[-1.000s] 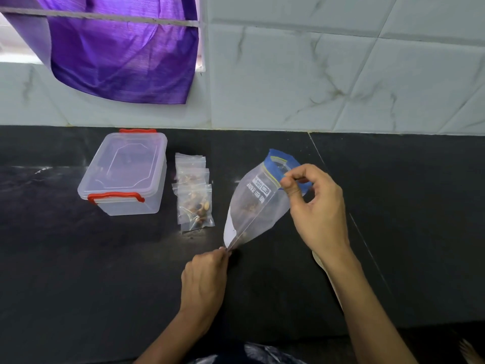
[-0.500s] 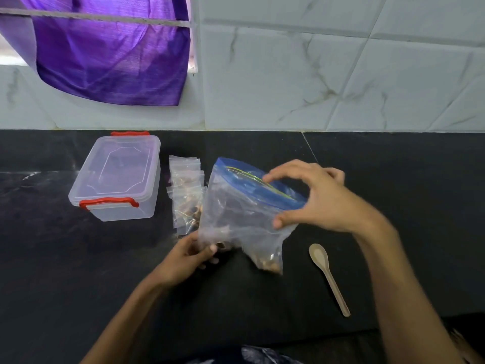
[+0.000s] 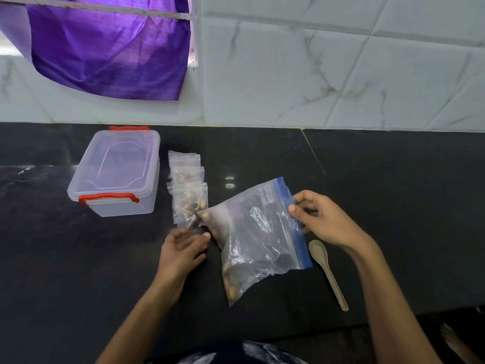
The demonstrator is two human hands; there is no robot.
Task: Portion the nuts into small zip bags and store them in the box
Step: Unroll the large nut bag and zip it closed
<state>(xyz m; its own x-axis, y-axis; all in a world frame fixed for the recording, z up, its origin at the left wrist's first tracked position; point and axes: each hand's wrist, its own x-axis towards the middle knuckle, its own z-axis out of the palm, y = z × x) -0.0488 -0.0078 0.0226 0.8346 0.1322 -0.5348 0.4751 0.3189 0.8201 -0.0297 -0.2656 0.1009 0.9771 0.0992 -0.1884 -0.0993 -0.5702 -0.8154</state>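
1. Head view, far left: purple cloth [image 3: 110,48] hangs over a rail against the marbled wall tiles [image 3: 328,69].
2. Clear plastic box [image 3: 115,172], lid on, red latches at the front and back, sits on the black counter [image 3: 393,185].
3. Just right of the box: a row of small zip bags [image 3: 187,186], overlapping, nuts visible inside the nearer ones.
4. Left hand [image 3: 183,252]: thumb and fingertips pinch the bottom corner of the large zip bag [image 3: 258,237], close to the nearest small bag.
5. Large bag lies tilted across the counter, blue zip strip on its right edge, a few nuts [image 3: 231,281] collected at its lower end.
6. Right hand [image 3: 325,219]: thumb and curled fingers pinch the blue zip edge near the top.
7. Wooden spoon [image 3: 326,271] lies flat on the counter, just right of the bag, untouched.
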